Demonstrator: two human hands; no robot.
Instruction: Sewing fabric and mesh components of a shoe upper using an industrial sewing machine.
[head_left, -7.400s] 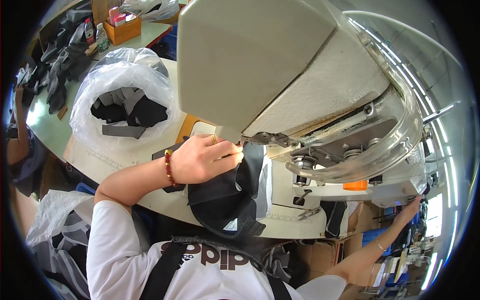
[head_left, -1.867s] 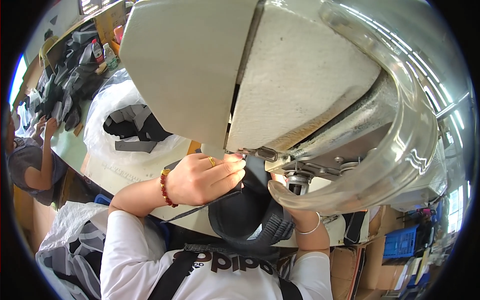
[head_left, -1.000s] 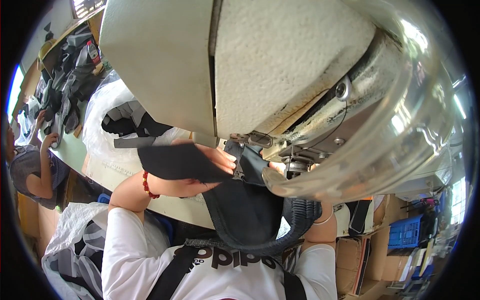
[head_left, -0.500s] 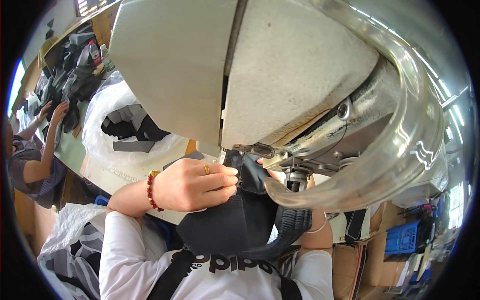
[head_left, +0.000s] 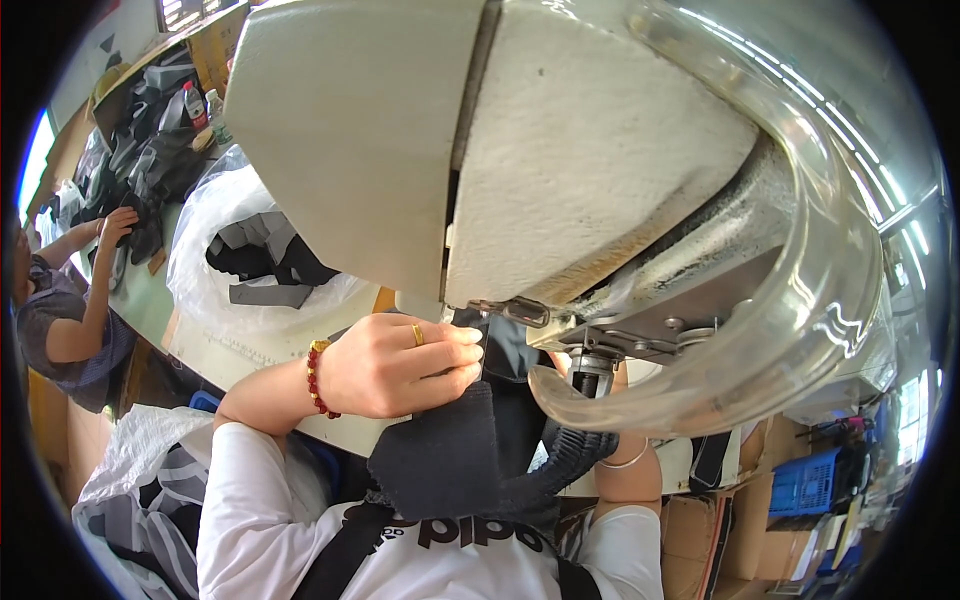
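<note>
One left hand [head_left: 400,366] closed on black cloth [head_left: 440,455], one right hand [head_left: 563,361], grip unclear; one sewing machine [head_left: 590,150]

To my left I see a co-worker [head_left: 72,335], a red-capped bottle [head_left: 194,108] and a clear bottle [head_left: 217,119]. On my right, a blue crate [head_left: 803,483] sits near cardboard boxes [head_left: 690,528].

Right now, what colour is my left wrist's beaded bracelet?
That beaded bracelet is red and gold; head view.
</note>
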